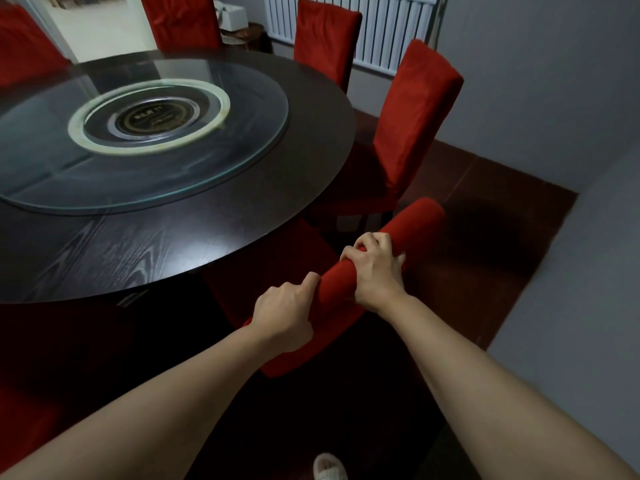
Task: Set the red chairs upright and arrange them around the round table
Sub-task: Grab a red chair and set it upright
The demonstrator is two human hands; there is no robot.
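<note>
The chair [408,226] in hand sits at about four o'clock from the middle of the round table [242,216], its padded top rail slanting from lower left to upper right and its seat tucked partly under the dark surface. The left hand [282,318] grips the lower end of that rail, fingers [309,279] curled over the red cover; the right hand [375,268] holds it just beside, further up, fingers wrapped round the top edge. To finish this step well, I judge both hands should keep an even hold and steer the back squarely, so the chair faces the table's centre and leaves a gap much like the one between its neighbours. The next chair [412,119] stands upright at about two o'clock, another [325,39] at one o'clock, a third [181,20] near twelve, and a fourth [24,43] is cut off at the upper left edge. A glass turntable [242,98] lies on the surface. The held chair's legs are hidden by its cover and the arms, so whether all rest on the floor [485,237] cannot be told. A red shape at the lower left is too dark to make out. A slipper [329,467] shows at six o'clock.
</note>
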